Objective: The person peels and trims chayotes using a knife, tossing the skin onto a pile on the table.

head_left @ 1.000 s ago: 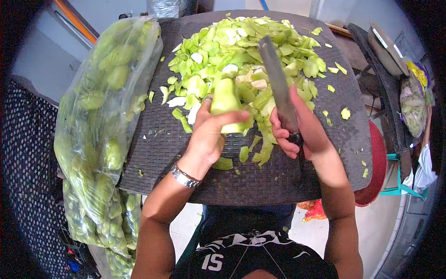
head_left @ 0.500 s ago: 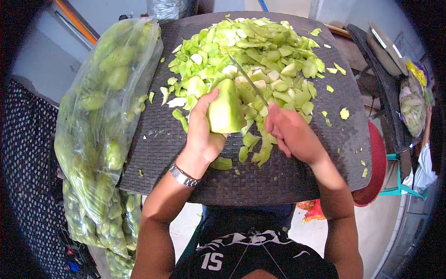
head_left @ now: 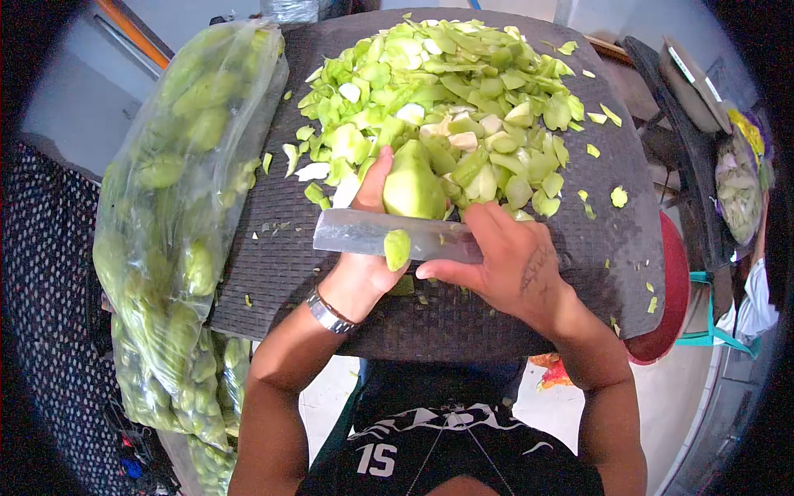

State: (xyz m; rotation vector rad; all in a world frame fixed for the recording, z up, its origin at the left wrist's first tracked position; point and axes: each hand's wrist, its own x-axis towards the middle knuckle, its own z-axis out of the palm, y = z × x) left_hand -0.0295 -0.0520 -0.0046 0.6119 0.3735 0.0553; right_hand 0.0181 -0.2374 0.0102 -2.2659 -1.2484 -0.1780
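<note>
A: Where's the green vegetable?
B: In the left hand, at the near edge of the heap of slices. That hand's grip is clamped on it, the thumb up along its side.
A: And the right hand?
B: Its grip is closed on the knife. The handle is hidden under the fingers.
A: Anything in the way?
B: The blade lies crosswise in front of the left hand and hides part of the palm. A green slice shows against the blade.
A: How crowded is the counter?
B: The heap takes up much of the middle and far part, with loose bits strewn about it. Along the left side lies a long, clear plastic bag full of green vegetables, and more bagged ones sit below it.
A: What's off to the right?
B: A red rounded thing just past the edge, then a basin on its side, a bag with yellow on it and a white bag.
</note>
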